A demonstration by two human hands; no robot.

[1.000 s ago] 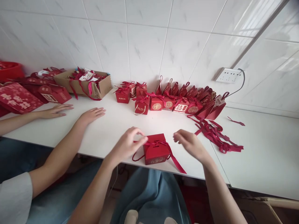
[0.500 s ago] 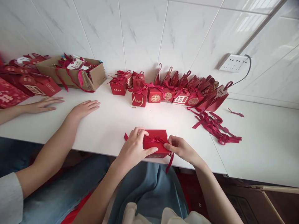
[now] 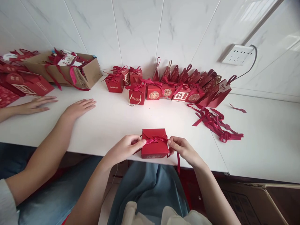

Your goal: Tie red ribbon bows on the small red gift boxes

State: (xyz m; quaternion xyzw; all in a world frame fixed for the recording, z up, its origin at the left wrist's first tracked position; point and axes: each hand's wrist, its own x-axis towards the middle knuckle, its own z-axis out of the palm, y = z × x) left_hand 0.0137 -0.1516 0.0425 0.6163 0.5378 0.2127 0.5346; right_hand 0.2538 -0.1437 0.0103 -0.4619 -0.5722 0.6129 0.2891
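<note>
A small red gift box sits on the white table near its front edge, its curved lid flap closed. A dark red ribbon runs across the lid, knotted at the middle by a slot. My left hand pinches the ribbon at the box's left side between thumb and forefinger. At the right side my right hand pinches the ribbon's other end, and a tail of it hangs below over the table edge.
Several finished red boxes line the tiled wall. Loose ribbons lie at right. A cardboard box of ribbons and tags stands at back left. Another person's hands rest flat at left. A socket strip hangs on the wall.
My left hand has moved off the lid to the box's left side and now pinches the ribbon there. My right hand stays at the right end. The view has shifted slightly.
</note>
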